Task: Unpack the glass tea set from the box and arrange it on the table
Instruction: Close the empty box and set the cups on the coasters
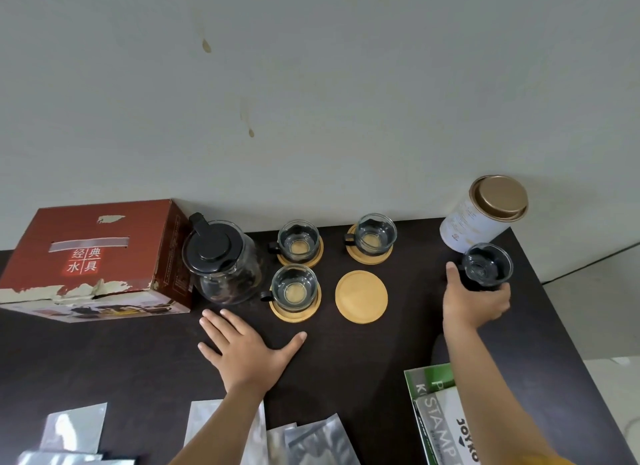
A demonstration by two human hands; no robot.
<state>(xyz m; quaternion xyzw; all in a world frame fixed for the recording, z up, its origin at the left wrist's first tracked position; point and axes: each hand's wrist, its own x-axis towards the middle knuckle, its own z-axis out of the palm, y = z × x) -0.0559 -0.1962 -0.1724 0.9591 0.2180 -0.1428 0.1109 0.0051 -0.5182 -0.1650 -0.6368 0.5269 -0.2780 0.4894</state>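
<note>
A glass teapot (221,260) with a black lid stands beside the red box (93,257) on the dark table (381,354). Three glass cups sit on wooden coasters: back left (298,241), back right (374,235), front left (294,286). One bare wooden coaster (361,296) lies right of the front cup. My right hand (472,300) grips a fourth glass cup (487,265) at the right, in front of a tin. My left hand (244,350) rests flat on the table in front of the teapot, fingers spread.
A white tin (481,215) with a gold lid stands at the back right against the wall. Clear plastic wrappers (304,440) lie along the near edge. Green and white booklets (440,416) sit at the near right. The table's right edge runs close to the held cup.
</note>
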